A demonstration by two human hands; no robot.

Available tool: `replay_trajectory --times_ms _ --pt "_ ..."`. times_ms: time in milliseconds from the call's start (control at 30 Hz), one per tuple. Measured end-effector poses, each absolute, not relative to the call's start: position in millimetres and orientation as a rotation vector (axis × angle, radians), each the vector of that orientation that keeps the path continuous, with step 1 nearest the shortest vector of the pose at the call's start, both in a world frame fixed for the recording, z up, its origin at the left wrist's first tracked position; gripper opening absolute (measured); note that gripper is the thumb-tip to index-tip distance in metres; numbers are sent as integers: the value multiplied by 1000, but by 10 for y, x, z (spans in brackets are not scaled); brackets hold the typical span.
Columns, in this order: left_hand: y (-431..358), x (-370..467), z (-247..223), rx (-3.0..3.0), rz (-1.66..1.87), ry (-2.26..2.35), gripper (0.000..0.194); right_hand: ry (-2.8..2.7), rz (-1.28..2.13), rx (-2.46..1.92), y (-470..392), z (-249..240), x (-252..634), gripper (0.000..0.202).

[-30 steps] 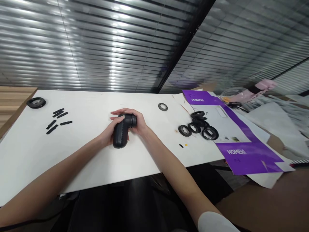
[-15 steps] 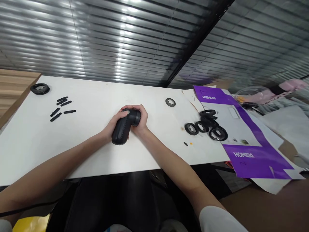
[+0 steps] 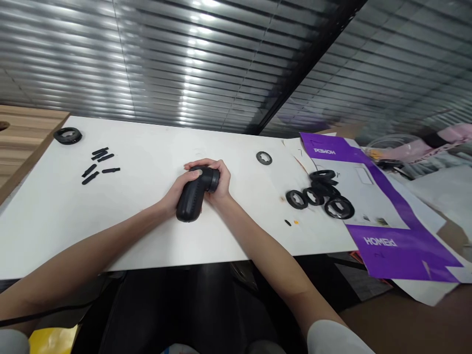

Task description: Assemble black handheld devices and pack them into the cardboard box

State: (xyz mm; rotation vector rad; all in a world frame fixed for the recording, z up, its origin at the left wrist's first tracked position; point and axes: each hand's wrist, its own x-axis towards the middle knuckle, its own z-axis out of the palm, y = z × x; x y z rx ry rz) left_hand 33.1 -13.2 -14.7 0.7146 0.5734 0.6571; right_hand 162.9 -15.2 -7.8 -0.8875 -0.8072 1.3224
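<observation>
A black angled handheld device [image 3: 191, 197], with a ribbed grip and a round head, is held between both hands above the white table. My left hand [image 3: 177, 192] wraps its body from the left, thumb lying on top near the bend. Around the round head at the right end, my right hand [image 3: 222, 183] curls its fingers. Parts of the fingers are hidden under the device. Off to the right on the table lies one flat black ring [image 3: 264, 158] with a notched opening.
Several black rings [image 3: 297, 199] cluster beside a purple and white HOMEd carton sheet [image 3: 372, 196] at right. Several small black strips [image 3: 110, 170] and another black ring [image 3: 68, 135] lie at left. A tiny orange piece [image 3: 296, 222] rests near the front edge.
The whole view has shifted slightly, so the table and its things sit a little further right. Both hands keep their hold on the device, with little visible difference in grip.
</observation>
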Motion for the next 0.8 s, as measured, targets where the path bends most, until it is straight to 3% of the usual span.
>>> replay_trajectory --times_ms 300,800 --pt "-89 368 -217 791 638 652 60 -832 1284 -829 -83 -73 1737 43" --pt "-136 342 -162 847 685 614 44 -983 1531 -964 -170 168 1799 53"
